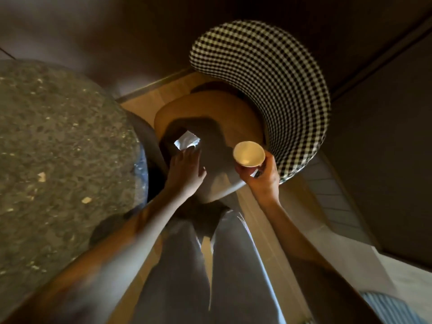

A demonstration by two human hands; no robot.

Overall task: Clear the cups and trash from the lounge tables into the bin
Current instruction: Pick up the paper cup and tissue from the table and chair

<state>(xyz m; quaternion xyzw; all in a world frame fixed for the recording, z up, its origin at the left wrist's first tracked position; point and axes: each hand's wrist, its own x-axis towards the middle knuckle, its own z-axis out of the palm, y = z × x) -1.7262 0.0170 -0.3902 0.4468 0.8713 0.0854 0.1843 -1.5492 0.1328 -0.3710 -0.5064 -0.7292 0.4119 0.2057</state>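
Observation:
A white crumpled wrapper [187,141] lies on the tan seat [236,118] of a chair. My left hand [187,170] reaches down over the seat, its straight fingertips touching the wrapper's near edge. My right hand [263,177] holds an empty paper cup [249,153] upright above the seat's right side, fingers curled round its lower wall. A small shiny scrap shows between that hand's fingers under the cup.
The chair's black-and-white checked backrest [268,85] curves behind and to the right of the seat. A round speckled stone table [58,148] fills the left side, close to my left arm. My legs in light trousers stand before the chair on the wooden floor.

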